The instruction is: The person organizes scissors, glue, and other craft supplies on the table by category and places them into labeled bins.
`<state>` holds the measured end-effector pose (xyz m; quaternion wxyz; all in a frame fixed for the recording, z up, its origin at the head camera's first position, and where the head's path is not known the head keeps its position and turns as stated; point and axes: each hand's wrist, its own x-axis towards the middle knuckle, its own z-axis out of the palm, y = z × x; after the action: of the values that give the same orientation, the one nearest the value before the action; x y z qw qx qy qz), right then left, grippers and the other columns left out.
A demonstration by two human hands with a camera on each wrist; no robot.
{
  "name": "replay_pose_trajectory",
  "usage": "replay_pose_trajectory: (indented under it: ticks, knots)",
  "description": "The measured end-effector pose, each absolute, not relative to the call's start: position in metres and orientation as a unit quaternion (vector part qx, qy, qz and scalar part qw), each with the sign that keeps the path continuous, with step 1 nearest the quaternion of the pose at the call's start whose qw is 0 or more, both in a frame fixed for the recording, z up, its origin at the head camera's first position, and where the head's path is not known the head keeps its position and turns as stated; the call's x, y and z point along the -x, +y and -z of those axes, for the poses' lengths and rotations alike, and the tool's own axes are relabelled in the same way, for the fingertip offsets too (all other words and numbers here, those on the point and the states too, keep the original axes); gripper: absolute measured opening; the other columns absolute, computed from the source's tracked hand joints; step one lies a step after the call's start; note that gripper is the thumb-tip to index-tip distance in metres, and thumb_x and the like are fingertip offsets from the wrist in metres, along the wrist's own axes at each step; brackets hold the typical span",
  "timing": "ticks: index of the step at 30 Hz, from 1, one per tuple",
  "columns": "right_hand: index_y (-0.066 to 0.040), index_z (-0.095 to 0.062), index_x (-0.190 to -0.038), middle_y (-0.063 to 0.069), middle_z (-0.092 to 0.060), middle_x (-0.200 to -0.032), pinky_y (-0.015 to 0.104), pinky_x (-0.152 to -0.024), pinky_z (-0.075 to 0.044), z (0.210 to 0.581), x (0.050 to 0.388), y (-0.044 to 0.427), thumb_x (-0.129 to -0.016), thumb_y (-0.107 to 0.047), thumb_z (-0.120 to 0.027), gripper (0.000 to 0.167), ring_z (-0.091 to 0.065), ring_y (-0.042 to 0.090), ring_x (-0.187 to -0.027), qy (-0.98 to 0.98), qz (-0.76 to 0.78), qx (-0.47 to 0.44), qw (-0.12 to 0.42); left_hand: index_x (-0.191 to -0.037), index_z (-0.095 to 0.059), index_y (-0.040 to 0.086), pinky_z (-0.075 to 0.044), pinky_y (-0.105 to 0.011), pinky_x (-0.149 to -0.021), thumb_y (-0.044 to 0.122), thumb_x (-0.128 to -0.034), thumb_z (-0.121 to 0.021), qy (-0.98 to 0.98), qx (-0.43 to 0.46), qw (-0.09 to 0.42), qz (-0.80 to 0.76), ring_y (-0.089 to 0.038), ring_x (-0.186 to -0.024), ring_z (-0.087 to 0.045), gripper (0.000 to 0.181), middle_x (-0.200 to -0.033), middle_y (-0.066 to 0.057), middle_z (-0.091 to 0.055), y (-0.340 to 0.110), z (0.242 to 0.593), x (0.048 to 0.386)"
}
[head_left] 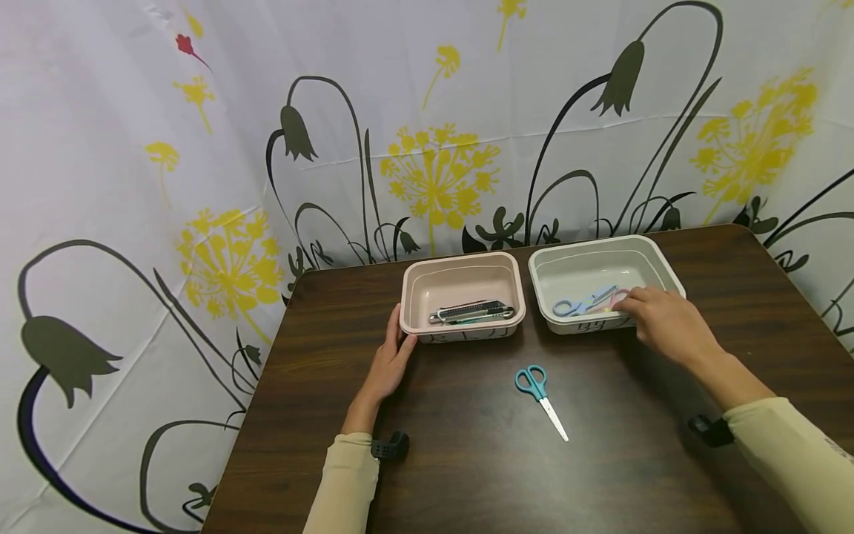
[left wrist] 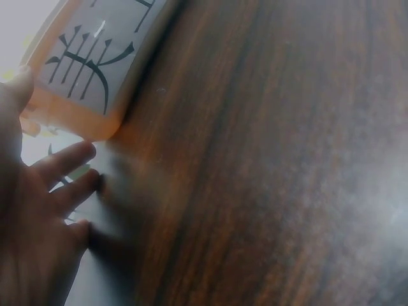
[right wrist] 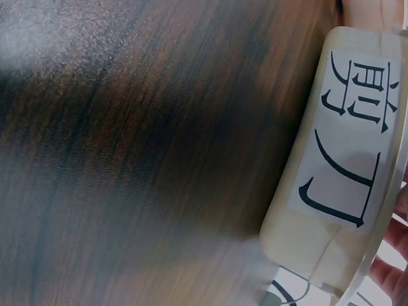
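My left hand (head_left: 387,367) rests against the left side and front corner of a pink plastic bin (head_left: 460,268), its fingers extended. Inside that bin lie several utility knives (head_left: 472,312). Over at the grey-white bin (head_left: 600,256), my right hand (head_left: 670,322) reaches across the front rim, fingers bent down inside. Its fingertips pinch the pink handle of a pair of scissors (head_left: 622,294), largely covered by the hand. Light-blue scissors (head_left: 586,300) lie left of those fingers. On the table in front of the bins are teal-handled scissors (head_left: 539,393), blades toward me.
Both bins stand near the back edge of a dark wooden table (head_left: 460,415). Paper labels with large characters are on their fronts; the right bin's label (right wrist: 347,137) shows fully in the right wrist view. A flower-patterned curtain (head_left: 427,96) hangs behind.
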<state>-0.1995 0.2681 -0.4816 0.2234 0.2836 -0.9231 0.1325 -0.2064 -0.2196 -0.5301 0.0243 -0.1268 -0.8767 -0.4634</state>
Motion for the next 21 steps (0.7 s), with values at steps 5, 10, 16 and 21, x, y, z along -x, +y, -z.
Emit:
replay_pose_trajectory:
  ticks: [5,10,16,21]
  knots:
    - [-0.004,-0.075,-0.096,0.009,-0.066,-0.089,0.049,-0.065,-0.047,0.48,0.198,0.267,-0.069,0.011,-0.064,0.033,-0.062,0.031,-0.079,-0.92,-0.138,-0.278,0.241,-0.159,-0.009,0.027,-0.025,-0.058,-0.109,0.036,-0.1047,-0.046,-0.879,0.129,0.027,0.459,-0.027,-0.142,-0.03,0.067,-0.157,-0.005,-0.031,-0.22,0.53,0.206]
    - [-0.003,-0.074,-0.096,0.009,-0.064,-0.088,0.049,-0.068,-0.048,0.478,0.196,0.268,-0.069,0.012,-0.059,0.034,-0.061,0.033,-0.081,-0.914,-0.149,-0.275,0.257,-0.158,-0.007,0.033,-0.025,-0.059,-0.109,0.036,-0.1046,-0.046,-0.879,0.128,0.026,0.458,-0.027,-0.142,-0.029,0.067,-0.157,-0.005,-0.032,-0.22,0.53,0.207]
    - [-0.001,-0.072,-0.098,0.012,-0.065,-0.091,0.047,-0.067,-0.049,0.475,0.192,0.268,-0.07,0.009,-0.058,0.033,-0.061,0.033,-0.083,-0.904,-0.153,-0.284,0.281,-0.159,-0.009,0.023,-0.025,-0.057,-0.11,0.037,-0.1047,-0.046,-0.881,0.126,0.024,0.455,-0.025,-0.142,-0.029,0.067,-0.157,-0.004,-0.031,-0.219,0.53,0.208]
    - [-0.003,-0.072,-0.104,0.009,-0.065,-0.089,0.044,-0.059,-0.046,0.469,0.184,0.26,-0.075,0.004,-0.059,0.033,-0.059,0.028,-0.075,-0.892,-0.172,-0.276,0.315,-0.159,-0.009,0.022,-0.025,-0.057,-0.11,0.035,-0.1048,-0.046,-0.879,0.126,0.025,0.459,-0.026,-0.142,-0.03,0.067,-0.156,-0.005,-0.034,-0.219,0.53,0.207]
